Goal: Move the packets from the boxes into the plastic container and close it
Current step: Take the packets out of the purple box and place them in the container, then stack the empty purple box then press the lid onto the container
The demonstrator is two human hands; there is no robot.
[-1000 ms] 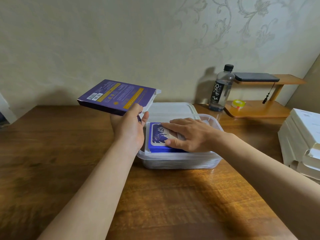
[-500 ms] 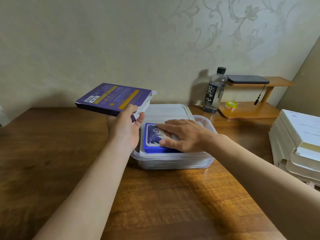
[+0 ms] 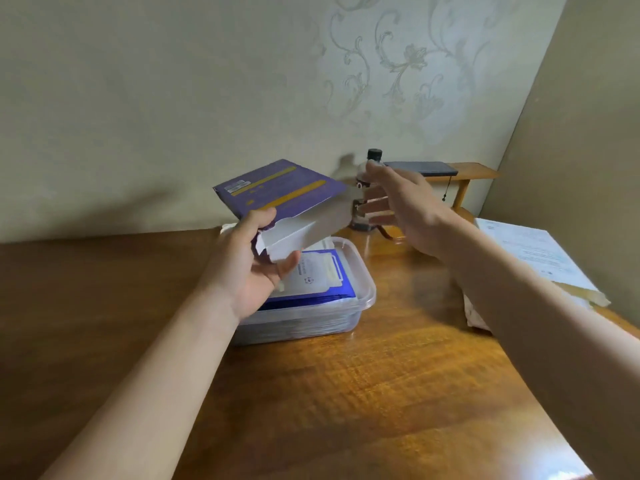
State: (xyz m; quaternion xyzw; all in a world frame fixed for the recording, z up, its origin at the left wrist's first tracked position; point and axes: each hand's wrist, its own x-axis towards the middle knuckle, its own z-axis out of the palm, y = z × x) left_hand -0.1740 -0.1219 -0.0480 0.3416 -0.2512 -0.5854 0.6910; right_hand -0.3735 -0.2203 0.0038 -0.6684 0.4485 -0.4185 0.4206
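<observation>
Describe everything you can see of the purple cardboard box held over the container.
The flat purple cardboard box has yellow bands and a white barcode label on its upper face, with white card inside. Its end flap is open, toward the right hand, whose straight fingers are close; contact cannot be told. The left hand grips its near corner, thumb on top, fingers underneath, holding it tilted in the air above the clear plastic container. Its contents are hidden.

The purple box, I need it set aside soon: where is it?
Head view, centre-left: the left hand holds the purple box above the back of the plastic container.
</observation>
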